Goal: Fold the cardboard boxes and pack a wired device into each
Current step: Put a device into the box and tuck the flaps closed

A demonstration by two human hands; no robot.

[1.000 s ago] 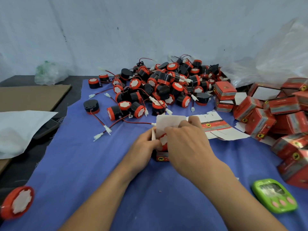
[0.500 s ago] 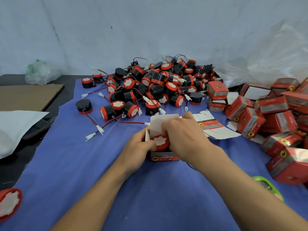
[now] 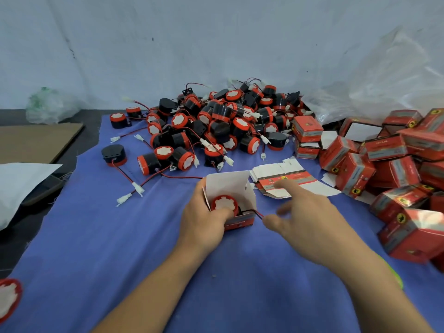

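Note:
A small red cardboard box (image 3: pixel 240 221) stands on the blue cloth with its white lid flap (image 3: pixel 228 186) up. Inside it sits a black and red wired device (image 3: pixel 224 204), white face up, and a red and black wire (image 3: pixel 254 211) trails out over the box's right edge. My left hand (image 3: pixel 204 217) grips the box from the left, thumb over the front rim against the device. Just right of the box hovers my right hand (image 3: pixel 307 217), blurred, fingers spread, thumb tip near the wire end; whether it touches the wire I cannot tell.
A heap of several wired devices (image 3: pixel 223 123) lies behind. Flat unfolded boxes (image 3: pixel 283 179) lie right of the open box. Folded red boxes (image 3: pixel 394 164) pile up at the right. One lone device (image 3: pixel 8 299) sits at the lower left, brown cardboard (image 3: pixel 36 143) at the left.
My right hand has come off the top of the box and moved right, uncovering the device inside. The camera view shifted slightly left.

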